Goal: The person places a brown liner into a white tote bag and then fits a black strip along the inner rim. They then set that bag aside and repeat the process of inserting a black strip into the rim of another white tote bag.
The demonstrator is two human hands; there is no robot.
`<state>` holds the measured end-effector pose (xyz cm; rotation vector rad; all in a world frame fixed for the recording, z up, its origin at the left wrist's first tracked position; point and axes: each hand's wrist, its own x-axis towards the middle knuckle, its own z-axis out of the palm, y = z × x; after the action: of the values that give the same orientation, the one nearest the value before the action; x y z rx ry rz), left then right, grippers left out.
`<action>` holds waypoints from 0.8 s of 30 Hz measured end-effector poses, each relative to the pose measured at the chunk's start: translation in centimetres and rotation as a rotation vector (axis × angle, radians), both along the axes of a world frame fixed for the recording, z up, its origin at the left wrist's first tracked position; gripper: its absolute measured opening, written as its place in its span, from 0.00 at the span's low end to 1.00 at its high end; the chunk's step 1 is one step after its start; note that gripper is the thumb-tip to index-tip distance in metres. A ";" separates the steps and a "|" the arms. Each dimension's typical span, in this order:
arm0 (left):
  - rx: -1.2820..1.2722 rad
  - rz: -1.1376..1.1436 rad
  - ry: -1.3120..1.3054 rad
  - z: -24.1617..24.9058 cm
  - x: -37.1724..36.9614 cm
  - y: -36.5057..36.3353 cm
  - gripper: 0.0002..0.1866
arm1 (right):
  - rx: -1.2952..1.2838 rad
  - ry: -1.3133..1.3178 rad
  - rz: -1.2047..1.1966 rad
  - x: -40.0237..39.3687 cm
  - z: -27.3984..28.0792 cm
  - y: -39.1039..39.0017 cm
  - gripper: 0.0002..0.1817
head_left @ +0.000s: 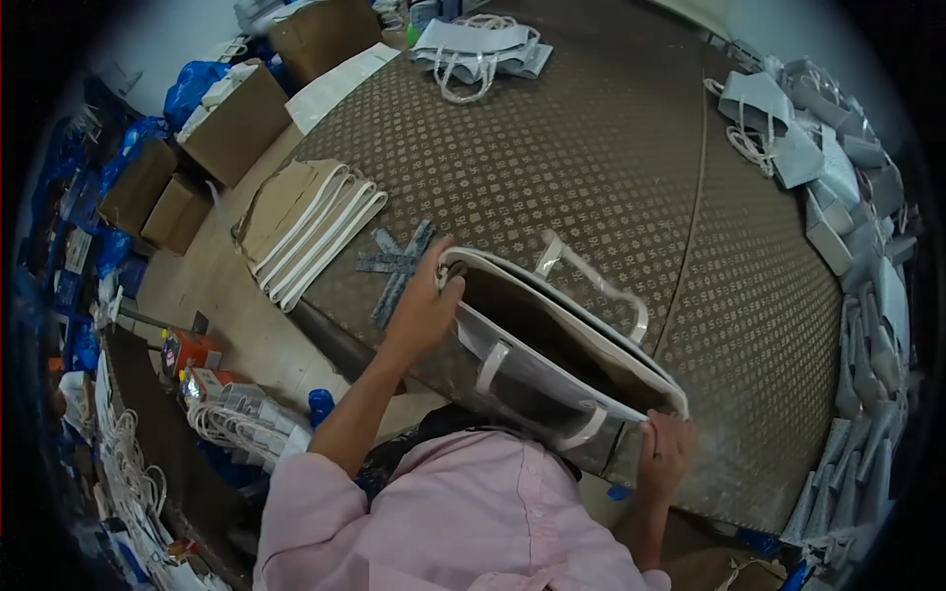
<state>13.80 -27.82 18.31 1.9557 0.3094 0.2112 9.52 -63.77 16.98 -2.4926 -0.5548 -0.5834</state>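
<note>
A large white-edged bag (547,369) with a dark inside lies open-mouthed at the table's near edge, its rope-like handles on both long sides. My left hand (429,300) grips the bag's upper left corner, thumb over the rim. At the lower right corner, my right hand (667,448) holds the rim with fingers bent. Just left of the bag, grey patterned strips (394,264) lie crossed on the table. The bag's bottom is hidden from view.
The patterned brown table (552,148) carries folded white-edged pieces (315,231) at left, white handled bags (483,49) at the far side and many silver-grey bags (828,167) along the right. Cardboard boxes (236,123) and an orange box (187,350) stand on the left floor.
</note>
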 end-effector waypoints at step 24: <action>0.546 -0.623 -0.215 1.7 0.2 -7.9 0.27 | 0.320 -0.010 0.118 4.3 4.3 -1.9 0.12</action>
<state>14.02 -35.68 20.00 2.4322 -0.5537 0.0974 13.79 -65.67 21.23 -2.1424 -0.5596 -0.5888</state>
